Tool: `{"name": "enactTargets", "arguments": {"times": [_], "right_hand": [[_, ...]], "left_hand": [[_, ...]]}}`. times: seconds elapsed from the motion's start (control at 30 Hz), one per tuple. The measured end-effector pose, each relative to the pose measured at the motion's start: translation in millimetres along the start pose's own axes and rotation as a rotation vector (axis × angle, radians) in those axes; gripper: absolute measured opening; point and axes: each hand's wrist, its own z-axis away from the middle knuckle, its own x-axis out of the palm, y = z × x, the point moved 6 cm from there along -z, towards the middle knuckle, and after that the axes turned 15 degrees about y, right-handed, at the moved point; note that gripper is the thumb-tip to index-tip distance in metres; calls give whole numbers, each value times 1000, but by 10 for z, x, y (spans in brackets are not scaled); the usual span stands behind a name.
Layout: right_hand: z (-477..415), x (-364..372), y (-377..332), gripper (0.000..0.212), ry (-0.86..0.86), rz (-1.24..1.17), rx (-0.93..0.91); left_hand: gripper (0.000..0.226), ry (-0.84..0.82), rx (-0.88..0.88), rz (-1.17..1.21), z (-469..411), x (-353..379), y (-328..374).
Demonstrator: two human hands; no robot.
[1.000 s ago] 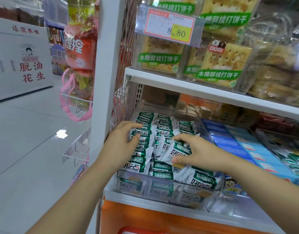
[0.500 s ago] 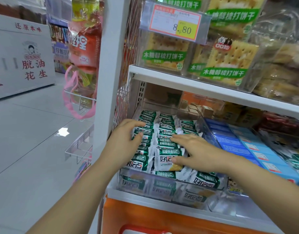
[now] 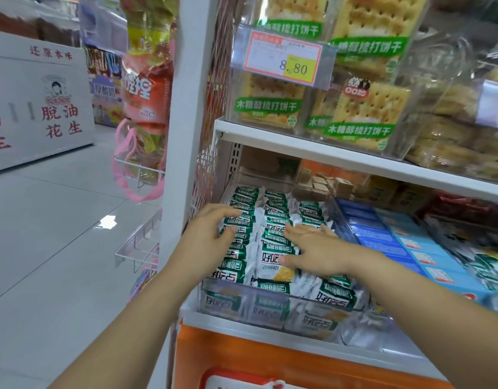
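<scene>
At ten o'clock stood a white cabinet [image 3: 40, 108], lettered in red 还原本味 and 脱油花生; at eleven hung a snack bag [image 3: 146, 88] with a pink handle, its print too blurred for me to read; just below centre, at seven o'clock, my left hand [image 3: 211, 234] lay with fingers spread and lightly bent over the left row of green-and-white packets [image 3: 273, 262], gripping none; those packets, marked 好吃 with smaller print I could not read, filled a clear bin [image 3: 242, 301] on the lower shelf; my right hand [image 3: 318, 251], at five o'clock from centre, pressed flat with straight fingers on the middle row, holding nothing; at twelve a price tag [image 3: 284, 58] read 8.80; at one o'clock cracker packs [image 3: 362, 113] read 木糖醇梳打饼干; at four o'clock lay blue boxes [image 3: 405, 242].
</scene>
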Motion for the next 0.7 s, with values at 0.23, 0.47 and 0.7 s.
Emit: {"name": "enactTargets", "arguments": {"times": [0.23, 0.47, 0.7], "right_hand": [[255, -451, -589, 39, 446, -276, -213], [298, -317, -749, 16, 526, -261, -141], [795, -665, -437, 14, 562, -745, -33]], "left_hand": [[28, -79, -22, -30, 78, -178, 110], [31, -134, -98, -92, 209, -315, 236], [40, -147, -119, 26, 445, -484, 582]]}}
